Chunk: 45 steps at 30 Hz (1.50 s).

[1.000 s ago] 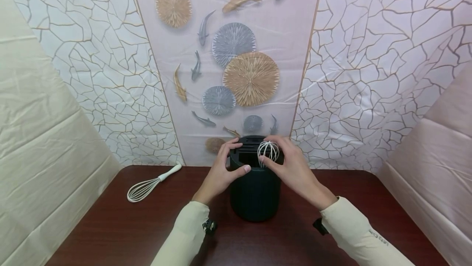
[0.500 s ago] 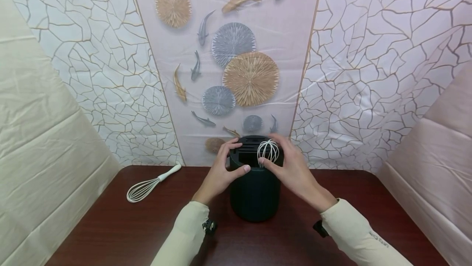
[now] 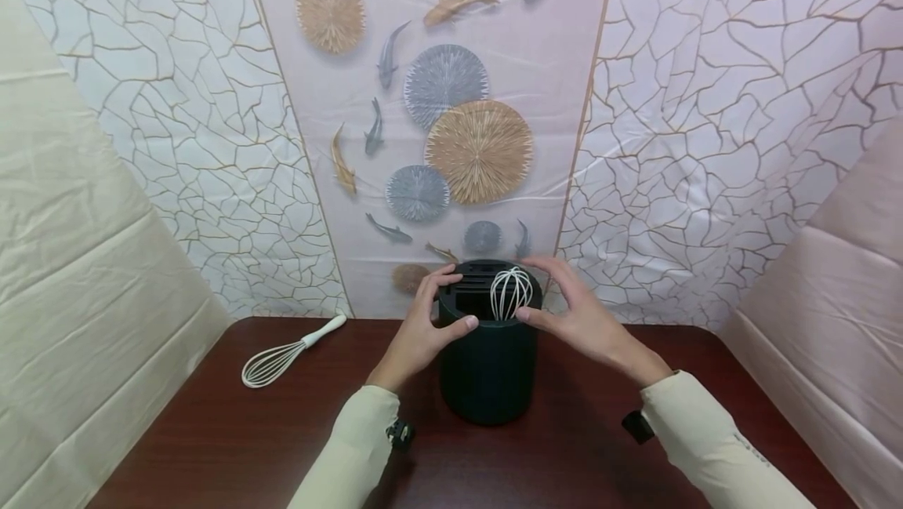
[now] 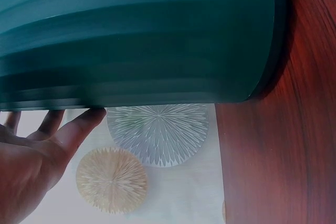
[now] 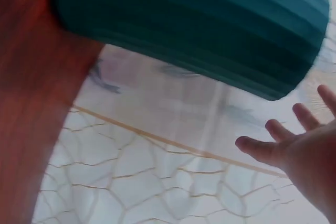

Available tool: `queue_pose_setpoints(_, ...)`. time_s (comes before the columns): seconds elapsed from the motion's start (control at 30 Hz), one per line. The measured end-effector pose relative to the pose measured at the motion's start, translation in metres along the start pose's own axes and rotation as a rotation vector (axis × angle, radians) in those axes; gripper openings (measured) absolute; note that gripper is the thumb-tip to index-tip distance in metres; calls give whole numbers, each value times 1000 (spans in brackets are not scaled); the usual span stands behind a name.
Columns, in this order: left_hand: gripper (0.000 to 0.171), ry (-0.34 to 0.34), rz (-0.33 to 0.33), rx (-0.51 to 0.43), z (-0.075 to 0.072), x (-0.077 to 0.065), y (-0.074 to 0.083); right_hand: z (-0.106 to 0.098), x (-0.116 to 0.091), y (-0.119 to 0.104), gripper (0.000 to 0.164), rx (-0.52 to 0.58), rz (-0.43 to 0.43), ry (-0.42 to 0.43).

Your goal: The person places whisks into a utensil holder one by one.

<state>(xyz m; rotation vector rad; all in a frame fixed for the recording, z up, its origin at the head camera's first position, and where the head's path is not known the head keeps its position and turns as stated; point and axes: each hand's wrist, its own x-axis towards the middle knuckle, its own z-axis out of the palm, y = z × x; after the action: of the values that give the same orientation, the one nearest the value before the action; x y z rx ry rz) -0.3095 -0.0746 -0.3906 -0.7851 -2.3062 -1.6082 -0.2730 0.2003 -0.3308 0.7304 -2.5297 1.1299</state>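
A dark green utensil holder (image 3: 488, 376) with a slotted black top stands upright on the table. In its right part a white whisk (image 3: 511, 294) sits head up, its lower part hidden inside. My left hand (image 3: 422, 330) grips the holder's left side, thumb at the front rim and fingers toward the back. The left wrist view has those fingertips (image 4: 94, 114) against the green wall. At the right, my right hand (image 3: 574, 319) is spread around that side of the rim, its thumb near the whisk's wires. Its fingers stand apart from the holder's wall in the right wrist view.
Another white whisk (image 3: 289, 354) lies on the dark red-brown table (image 3: 212, 446) at the left. Behind the table hangs a patterned cloth (image 3: 458, 62), with pale cloth sides to the left and right.
My right hand has let go of the whisk in the holder and drawn back to the right, its fingers spreading. The left hand and the holder keep their places.
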Motion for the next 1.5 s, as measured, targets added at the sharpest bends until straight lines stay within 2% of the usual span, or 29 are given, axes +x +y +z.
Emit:
queue_pose_setpoints(0.17, 68, -1, 12, 4, 0, -1, -1, 14, -4, 17, 81, -28, 10, -50)
queue_pose_setpoints(0.33, 67, -10, 30, -19, 0, -2, -1, 27, -8, 26, 77, 53, -5, -49)
queue_pose_setpoints(0.57, 66, -3, 27, -19, 1, -1, 1, 35, -6, 26, 73, 187, 16, -41)
queue_pose_setpoints(0.8, 69, -13, 2, -23, 1, 0, 5, 37, -7, 25, 71, 192, 53, -15)
queue_pose_setpoints(0.97, 67, -2, 14, -23, 2, -2, 3, 39, -6, 26, 72, 190, 45, -4)
queue_pose_setpoints(1.27, 68, -45, -6, 44, -2, -2, 5, 45, -6, 27, 71, 198, 71, 9)
queue_pose_setpoints(1.5, 74, -67, -36, 179, -12, -4, 16, 49, -2, 26, 73, 270, 109, -4)
